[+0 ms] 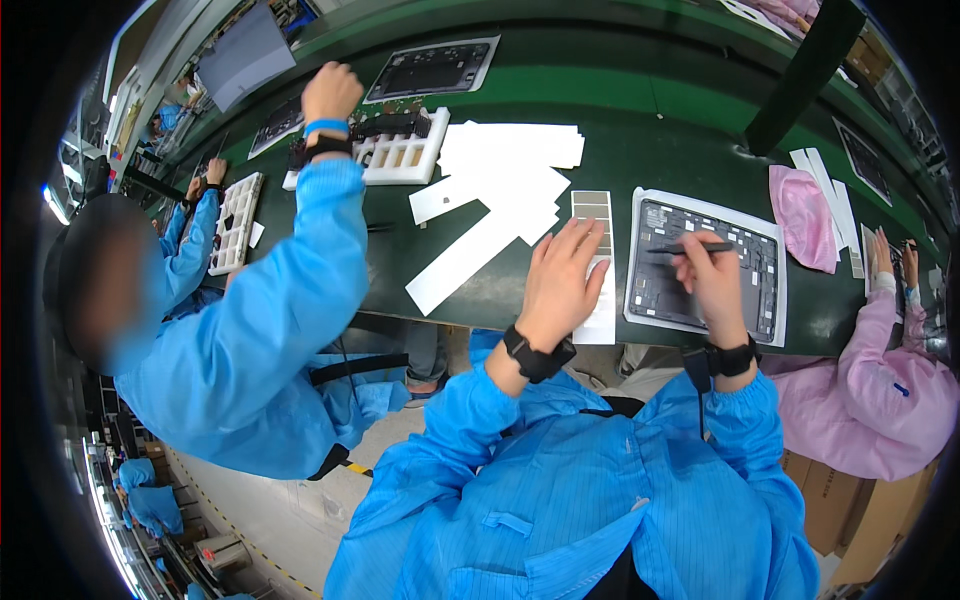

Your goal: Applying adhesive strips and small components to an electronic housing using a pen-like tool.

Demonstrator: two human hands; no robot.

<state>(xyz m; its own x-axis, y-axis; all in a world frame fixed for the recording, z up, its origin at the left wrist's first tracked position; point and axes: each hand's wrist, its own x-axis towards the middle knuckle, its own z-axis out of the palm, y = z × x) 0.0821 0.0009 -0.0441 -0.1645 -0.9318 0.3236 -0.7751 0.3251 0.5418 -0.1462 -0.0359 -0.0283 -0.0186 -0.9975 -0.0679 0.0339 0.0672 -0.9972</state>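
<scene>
**Lots of Things on a Big Green Table** (620, 110)

The long table is dark green. White paper strips (490, 195) lie near the middle in a messy pile, one on top of another. Just right of them is a narrow sheet with gray boxes (592, 204). Next comes a flat dark gadget (655, 285) with white showing around its edge. A crumpled pink cloth (803, 220) lies beside it, by more white strips. Farther back are a white tray with slots (437, 140) and another dark gadget (430, 72).
</scene>
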